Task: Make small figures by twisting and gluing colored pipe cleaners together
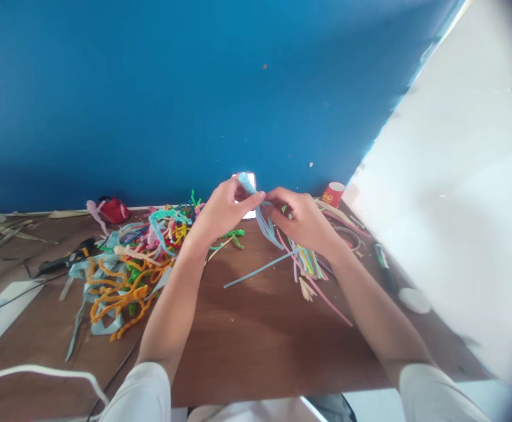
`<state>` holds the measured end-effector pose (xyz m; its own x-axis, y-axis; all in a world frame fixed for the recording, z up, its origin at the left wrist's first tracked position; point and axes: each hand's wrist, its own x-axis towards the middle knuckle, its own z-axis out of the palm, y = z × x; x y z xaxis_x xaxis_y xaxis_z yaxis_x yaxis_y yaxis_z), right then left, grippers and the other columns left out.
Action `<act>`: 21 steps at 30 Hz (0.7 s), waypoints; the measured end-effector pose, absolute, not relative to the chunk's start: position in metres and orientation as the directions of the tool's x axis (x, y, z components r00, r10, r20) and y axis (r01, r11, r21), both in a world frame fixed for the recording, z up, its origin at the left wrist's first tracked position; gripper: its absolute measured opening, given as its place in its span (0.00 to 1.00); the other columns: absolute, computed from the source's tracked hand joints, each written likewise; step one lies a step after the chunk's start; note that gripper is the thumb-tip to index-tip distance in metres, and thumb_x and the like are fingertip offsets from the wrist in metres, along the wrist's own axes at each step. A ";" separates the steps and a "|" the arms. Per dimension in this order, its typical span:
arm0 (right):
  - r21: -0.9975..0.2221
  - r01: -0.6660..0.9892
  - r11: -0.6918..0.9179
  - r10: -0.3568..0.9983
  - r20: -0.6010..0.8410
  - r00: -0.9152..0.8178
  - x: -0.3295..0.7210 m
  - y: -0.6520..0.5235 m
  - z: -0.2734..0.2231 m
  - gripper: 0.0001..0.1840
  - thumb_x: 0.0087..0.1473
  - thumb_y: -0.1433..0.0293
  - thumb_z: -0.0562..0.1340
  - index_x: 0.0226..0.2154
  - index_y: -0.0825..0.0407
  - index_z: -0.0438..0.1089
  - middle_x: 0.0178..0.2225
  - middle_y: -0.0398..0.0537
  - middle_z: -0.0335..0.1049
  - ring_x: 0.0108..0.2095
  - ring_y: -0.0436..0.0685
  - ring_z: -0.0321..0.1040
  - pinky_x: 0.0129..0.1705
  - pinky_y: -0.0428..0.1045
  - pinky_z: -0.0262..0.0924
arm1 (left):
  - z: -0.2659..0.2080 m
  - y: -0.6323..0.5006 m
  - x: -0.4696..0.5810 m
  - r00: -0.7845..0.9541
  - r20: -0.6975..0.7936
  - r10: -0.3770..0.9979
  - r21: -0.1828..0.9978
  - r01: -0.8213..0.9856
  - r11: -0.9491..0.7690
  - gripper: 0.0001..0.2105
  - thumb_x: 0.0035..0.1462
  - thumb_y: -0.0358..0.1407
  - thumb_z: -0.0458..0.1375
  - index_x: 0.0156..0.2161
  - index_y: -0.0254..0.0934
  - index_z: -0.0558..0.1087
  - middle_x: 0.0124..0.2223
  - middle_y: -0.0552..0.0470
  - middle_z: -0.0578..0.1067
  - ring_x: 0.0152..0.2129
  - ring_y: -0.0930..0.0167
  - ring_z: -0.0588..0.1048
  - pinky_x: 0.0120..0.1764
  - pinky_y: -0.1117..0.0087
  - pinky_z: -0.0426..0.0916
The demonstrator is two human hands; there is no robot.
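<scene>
Over the middle of the table I hold a light-blue pipe-cleaner piece [246, 183] with a thick rolled upper end and several loose strands hanging below. My left hand [227, 208] is closed round the rolled end, thumb pressed along it. Fingers of my right hand [297, 220] pinch the strands just beneath; their tips are partly hidden. One separate blue pipe cleaner [260, 271] lies slanted on the table. Under my right hand spreads a bundle of pastel pipe cleaners [311, 264], partly covered by it. Behind my left hand shows a phone with a bright screen [250, 214].
A tangled heap of coloured pipe-cleaner shapes [128, 275] covers the left side. Beyond it sits a red pouch-like thing [115, 210]; a black tool [64, 261] lies nearby. At right are a red cup [333, 194], a marker [383, 264] and a white disc [414, 300].
</scene>
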<state>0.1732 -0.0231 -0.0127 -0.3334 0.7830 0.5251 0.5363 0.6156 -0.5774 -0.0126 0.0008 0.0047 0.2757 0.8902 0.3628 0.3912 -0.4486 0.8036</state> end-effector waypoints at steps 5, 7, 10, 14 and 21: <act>-0.558 0.542 0.628 0.771 0.542 -0.334 0.176 -0.022 -0.012 0.12 0.64 0.66 0.54 0.37 0.53 0.71 0.26 0.41 0.68 0.25 0.49 0.59 0.30 0.47 0.49 | 0.002 0.004 -0.013 0.308 0.335 0.891 0.842 0.326 -0.430 0.14 0.57 0.45 0.61 0.37 0.35 0.69 0.29 0.55 0.71 0.24 0.75 0.68 0.25 0.75 0.61; -0.562 0.534 0.631 0.766 0.559 -0.316 0.176 -0.020 -0.012 0.13 0.65 0.65 0.54 0.36 0.53 0.71 0.27 0.42 0.69 0.27 0.50 0.61 0.31 0.47 0.49 | 0.002 0.003 -0.012 0.330 0.327 0.886 0.862 0.280 -0.422 0.14 0.56 0.45 0.62 0.37 0.35 0.69 0.29 0.54 0.71 0.24 0.75 0.69 0.26 0.75 0.62; -0.585 0.518 0.624 0.770 0.574 -0.279 0.175 -0.017 -0.014 0.12 0.64 0.65 0.55 0.36 0.53 0.71 0.31 0.45 0.71 0.31 0.53 0.64 0.33 0.47 0.52 | 0.003 0.003 -0.010 0.334 0.340 0.879 0.875 0.231 -0.426 0.14 0.55 0.44 0.63 0.36 0.35 0.68 0.30 0.54 0.71 0.26 0.75 0.70 0.27 0.74 0.64; -0.623 0.498 0.603 0.785 0.575 -0.230 0.173 -0.013 -0.018 0.11 0.64 0.65 0.54 0.35 0.52 0.70 0.31 0.45 0.69 0.32 0.53 0.63 0.34 0.48 0.53 | 0.001 0.003 -0.010 0.328 0.379 0.865 0.855 0.233 -0.463 0.12 0.56 0.42 0.62 0.38 0.36 0.68 0.32 0.53 0.72 0.28 0.74 0.71 0.31 0.73 0.66; -0.775 0.288 0.562 0.824 0.495 -0.277 0.175 -0.007 -0.023 0.09 0.63 0.64 0.57 0.41 0.51 0.67 0.29 0.41 0.66 0.26 0.49 0.58 0.29 0.46 0.52 | 0.001 0.000 -0.010 0.375 0.373 0.849 0.797 0.338 -0.500 0.08 0.60 0.38 0.59 0.40 0.36 0.68 0.34 0.53 0.72 0.30 0.72 0.71 0.32 0.72 0.65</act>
<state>0.1746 -0.0068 -0.0227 -0.2772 0.8237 0.4947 0.2876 0.5624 -0.7752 -0.0103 -0.0004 0.0006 0.3749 0.8487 0.3730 0.3381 -0.4998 0.7974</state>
